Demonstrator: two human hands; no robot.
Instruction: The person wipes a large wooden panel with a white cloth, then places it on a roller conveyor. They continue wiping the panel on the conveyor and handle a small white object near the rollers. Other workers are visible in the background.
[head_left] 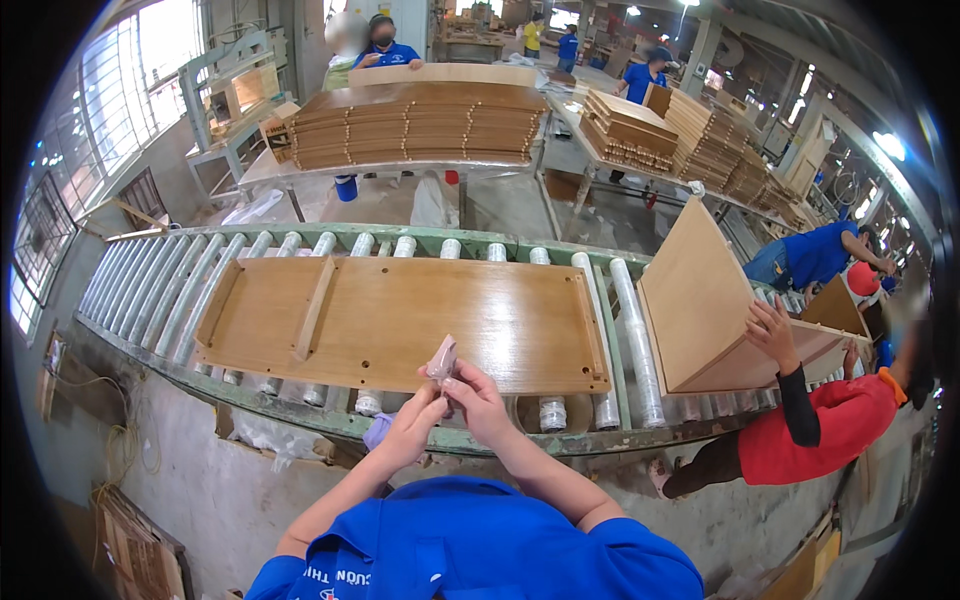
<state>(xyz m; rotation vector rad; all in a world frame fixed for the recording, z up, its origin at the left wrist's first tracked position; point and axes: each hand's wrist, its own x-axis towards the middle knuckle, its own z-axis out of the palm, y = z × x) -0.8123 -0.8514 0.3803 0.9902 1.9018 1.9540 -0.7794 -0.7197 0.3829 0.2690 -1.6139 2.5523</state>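
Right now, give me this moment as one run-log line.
left hand: holds small pinkish item | right hand: same item | wooden panel: flat on roller conveyor | co-worker in red: beside wooden carcass

A small pink piece and a long brown board

The pink piece is thin and crumpled. It sticks up from the pinching fingers of the left hand and right hand, near the board's front edge. The board is shiny wood. It lies flat on rollers, stretched from side to side, with three thin strips across it and small dark holes.
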